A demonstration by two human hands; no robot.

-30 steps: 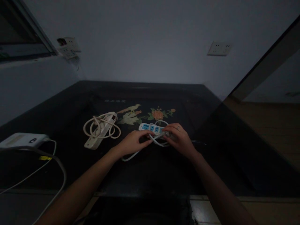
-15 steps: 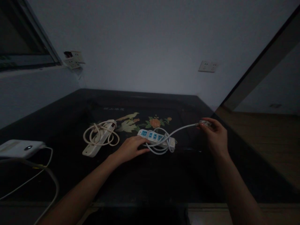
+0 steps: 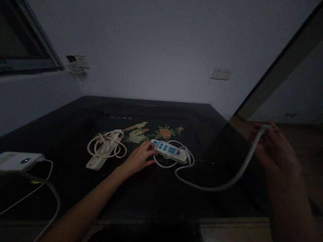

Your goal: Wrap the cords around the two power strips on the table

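A white power strip with blue sockets [image 3: 165, 148] lies on the dark table, loops of its grey-white cord [image 3: 217, 189] around it. My left hand [image 3: 141, 155] grips the strip's left end between thumb and fingers. Off to the right, my right hand [image 3: 277, 148], somewhat blurred, is raised and closed on the plug [image 3: 265, 127] at the cord's end. From there the cord sags in a wide curve back to the strip. To the left of my left hand lies a second, cream power strip [image 3: 95, 163] with its own cord coiled over it.
The black tabletop [image 3: 141, 198] carries a flower-and-bird picture [image 3: 165, 133]. At far left sits a white device [image 3: 19, 161] with cables. A wall socket [image 3: 221, 73] is at the back right, and more sockets [image 3: 80, 62] are near the window.
My right hand has moved right with the plug, drawing out more cord, which now hangs in a low curve. One loop has come off the strip. My left hand stays on the strip.
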